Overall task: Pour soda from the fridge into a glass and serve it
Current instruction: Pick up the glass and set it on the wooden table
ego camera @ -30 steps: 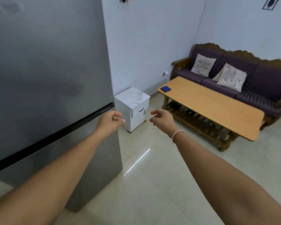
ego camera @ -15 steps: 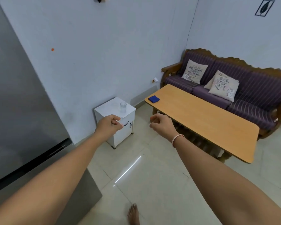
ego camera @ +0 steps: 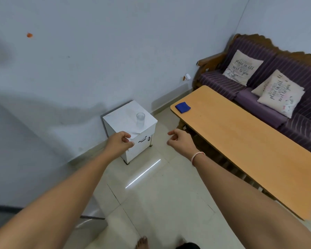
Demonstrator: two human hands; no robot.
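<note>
Standing beyond both empty hands, apparently empty glass.

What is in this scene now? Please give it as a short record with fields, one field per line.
glass: clear glass, upright and looking empty, on the white cabinet
left hand: left hand, loosely curled, holding nothing
right hand: right hand, loosely curled, holding nothing
table: long wooden table with a blue cloth near its far end
sofa: purple sofa with two cushions
soda: none in view
</note>
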